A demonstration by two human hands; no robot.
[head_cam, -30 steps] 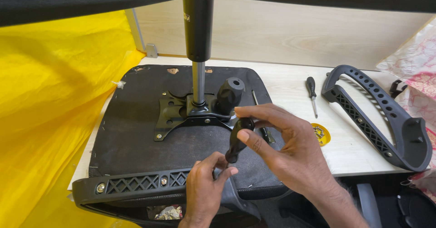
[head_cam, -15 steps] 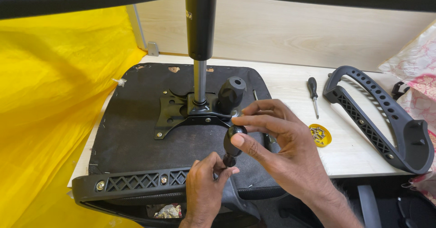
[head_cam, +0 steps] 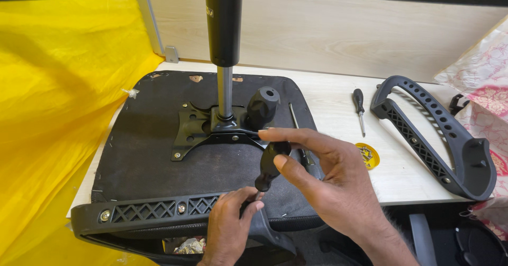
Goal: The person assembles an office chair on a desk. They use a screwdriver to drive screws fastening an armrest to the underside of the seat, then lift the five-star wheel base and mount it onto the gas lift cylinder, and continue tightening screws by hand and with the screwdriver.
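Right hand (head_cam: 328, 178) pinches a black-handled screwdriver (head_cam: 271, 165), tip down at the armrest (head_cam: 159, 213) on the upturned chair seat (head_cam: 143, 155). Left hand (head_cam: 230, 229) pinches at the tip, likely steadying a screw. Fastening step; next needs a straight, seated tip.

Left hand (head_cam: 228, 226): bare, no glove, ring or watch visible. Right hand (head_cam: 323, 178): bare, short nails; wrist and forearm uncovered, hairy, no sleeve in view.

Two hands (head_cam: 338, 186) — two screwdrivers (head_cam: 271, 165), two armrests (head_cam: 434, 133), one seat (head_cam: 159, 155), one yellow lid (head_cam: 367, 155).
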